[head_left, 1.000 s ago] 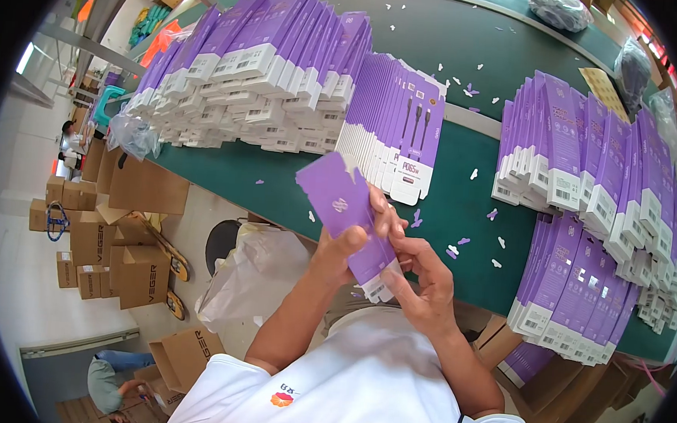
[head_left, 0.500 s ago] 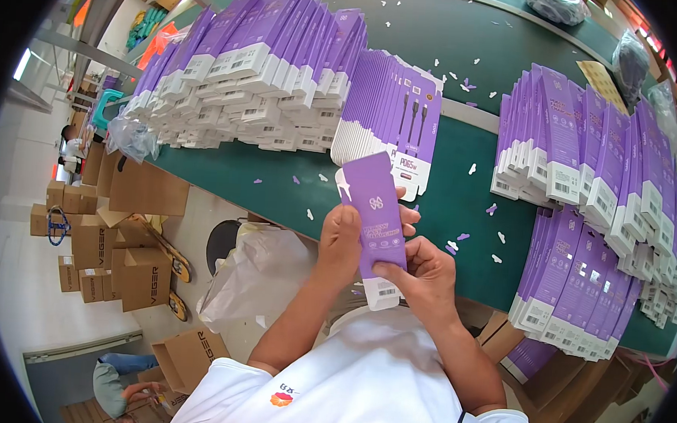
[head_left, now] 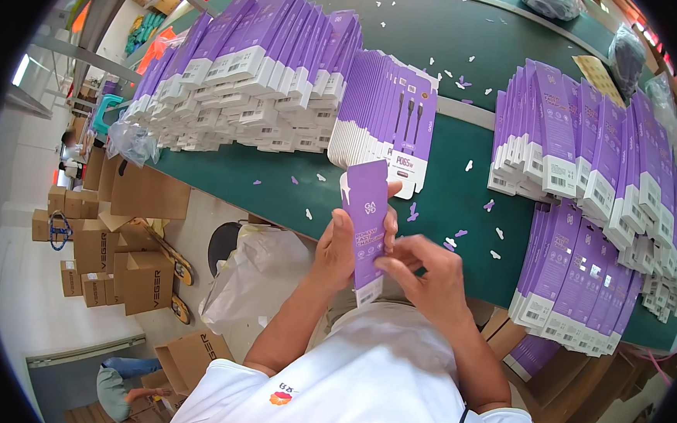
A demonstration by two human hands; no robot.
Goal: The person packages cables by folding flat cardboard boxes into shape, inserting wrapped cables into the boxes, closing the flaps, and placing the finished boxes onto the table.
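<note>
A purple and white carton (head_left: 367, 229) stands tilted in front of my chest, its printed face toward me. My left hand (head_left: 338, 250) is wrapped round it, with the thumb on the left edge and fingertips showing past the right edge. At the lower right edge of the carton, my right hand (head_left: 431, 278) has its thumb and forefinger pinched close together on the edge. Just beyond the carton, a row of flat purple cartons (head_left: 372, 109) leans on the green table, the front one showing cables and "PD65W".
Stacked purple cartons (head_left: 244, 43) fill the left of the green table (head_left: 278, 178). More carton stacks (head_left: 575, 141) stand at the right. Small white and purple scraps (head_left: 450, 243) lie scattered. A white bag (head_left: 253, 276) and brown boxes (head_left: 148, 277) are at lower left, with another person (head_left: 114, 392) there.
The carton has moved slightly left and down and now looks narrower. My right hand has shifted to its lower right edge. A purple scrap now shows on the table beside my left fingertips.
</note>
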